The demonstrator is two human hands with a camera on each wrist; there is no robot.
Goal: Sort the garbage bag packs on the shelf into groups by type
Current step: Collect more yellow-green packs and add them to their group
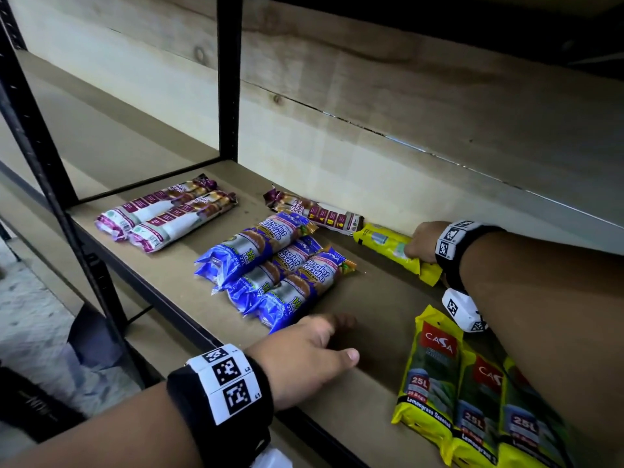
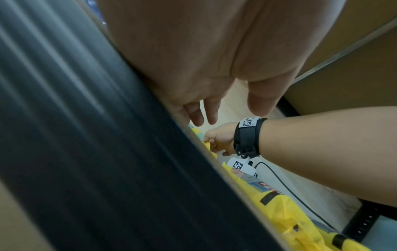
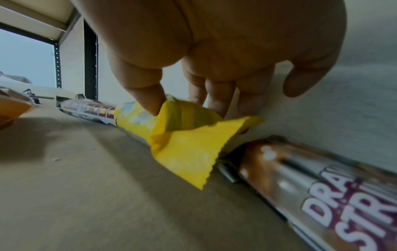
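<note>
At the back of the shelf my right hand (image 1: 423, 243) grips one end of a yellow garbage bag pack (image 1: 388, 246); in the right wrist view the thumb and fingers (image 3: 217, 101) pinch the yellow pack (image 3: 184, 149) near its crimped end. My left hand (image 1: 317, 349) rests relaxed on the shelf's front edge and holds nothing. Three yellow Casa packs (image 1: 472, 393) lie front right. Several blue singlet-handle packs (image 1: 273, 265) sit mid-shelf. Two purple drawstring packs (image 1: 165, 214) lie at the left, and another (image 1: 314, 211) lies along the back wall.
The brown shelf board (image 1: 371, 298) has bare room between the blue and yellow groups. Another drawstring pack (image 3: 322, 195) lies against the back wall, just beyond the held pack. A black upright post (image 1: 229, 79) stands at the back left. A wooden wall (image 1: 405, 113) closes the back.
</note>
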